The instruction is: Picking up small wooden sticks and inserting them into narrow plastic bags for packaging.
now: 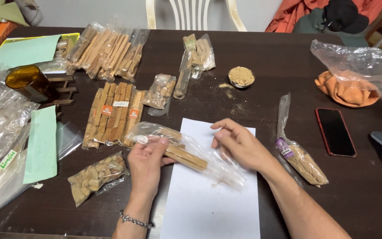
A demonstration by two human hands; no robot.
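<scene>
We find the left hand closed around one end of a clear plastic bag of wooden sticks, held just above a white paper sheet on the dark bench. The right hand, fingers curled, pinches the bag's open end.
</scene>
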